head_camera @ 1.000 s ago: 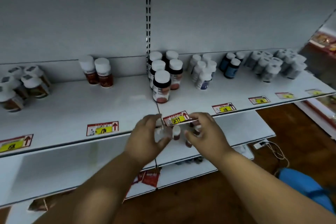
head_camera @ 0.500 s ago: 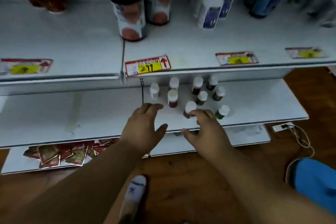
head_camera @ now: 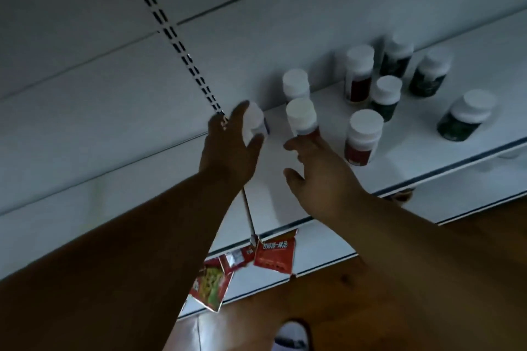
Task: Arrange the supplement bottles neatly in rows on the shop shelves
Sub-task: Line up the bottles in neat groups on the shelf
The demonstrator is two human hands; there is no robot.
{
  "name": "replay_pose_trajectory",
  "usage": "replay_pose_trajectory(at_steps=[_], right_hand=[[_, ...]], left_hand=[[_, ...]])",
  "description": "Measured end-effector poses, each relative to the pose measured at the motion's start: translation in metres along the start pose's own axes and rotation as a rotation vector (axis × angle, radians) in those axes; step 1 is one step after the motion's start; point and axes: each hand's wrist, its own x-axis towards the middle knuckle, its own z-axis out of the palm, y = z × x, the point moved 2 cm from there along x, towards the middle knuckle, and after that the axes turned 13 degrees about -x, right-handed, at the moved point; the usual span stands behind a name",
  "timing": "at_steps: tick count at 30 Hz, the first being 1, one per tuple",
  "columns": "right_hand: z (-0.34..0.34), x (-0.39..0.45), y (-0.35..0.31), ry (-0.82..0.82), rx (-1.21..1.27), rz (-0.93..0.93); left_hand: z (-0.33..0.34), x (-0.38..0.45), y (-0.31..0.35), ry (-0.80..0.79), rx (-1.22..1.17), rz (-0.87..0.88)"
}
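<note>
On the low white shelf [head_camera: 413,151] stand several white-capped supplement bottles. My left hand [head_camera: 228,151] grips the leftmost bottle [head_camera: 255,122], fingers and thumb curled round it beside the slotted upright. My right hand [head_camera: 316,174] reaches in with straight fingers whose tips touch the base of a red-labelled bottle [head_camera: 302,117]. Behind that one is another white-capped bottle [head_camera: 296,84]. To the right stand two red-labelled bottles [head_camera: 362,137] [head_camera: 358,74] and several dark green ones [head_camera: 464,118].
The slotted upright [head_camera: 171,34] runs down the back panel to my left hand. Red snack sachets [head_camera: 273,255] lie at the lip of the shelf below. Wooden floor [head_camera: 356,308] lies under my arms, with my foot [head_camera: 291,336] at the bottom edge.
My view dropped from the upper shelves to the low shelf. Both hands reached in; my left hand took hold of the leftmost bottle and my right fingers reached the bottle beside it.
</note>
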Motion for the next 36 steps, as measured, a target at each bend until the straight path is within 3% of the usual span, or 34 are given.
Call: replay_pose_trajectory(at_steps=[7, 14, 17, 21, 26, 32, 36], right_hand=[[0.020, 0.009, 0.018, 0.048, 0.100, -0.008], [-0.007, -0.033, 0.011, -0.010, 0.144, 0.078], [-0.053, -0.069, -0.009, -0.075, 0.223, 0.148], [-0.152, -0.138, -0.048, -0.148, 0.300, 0.172], [-0.301, -0.205, -0.083, -0.090, 0.289, 0.175], [-0.400, -0.222, -0.115, 0.069, 0.327, 0.122], [-0.425, -0.195, -0.132, 0.103, 0.373, 0.105]], left_hand=[[0.022, 0.048, 0.001, 0.055, 0.041, 0.018], [-0.012, -0.020, 0.016, 0.046, -0.049, -0.007], [-0.051, -0.082, 0.062, 0.069, -0.298, -0.079], [-0.123, -0.170, 0.169, 0.030, -0.571, -0.134], [-0.199, -0.238, 0.286, 0.001, -1.000, -0.187], [-0.239, -0.243, 0.377, -0.066, -1.172, -0.020], [-0.261, -0.211, 0.395, -0.072, -1.104, 0.040]])
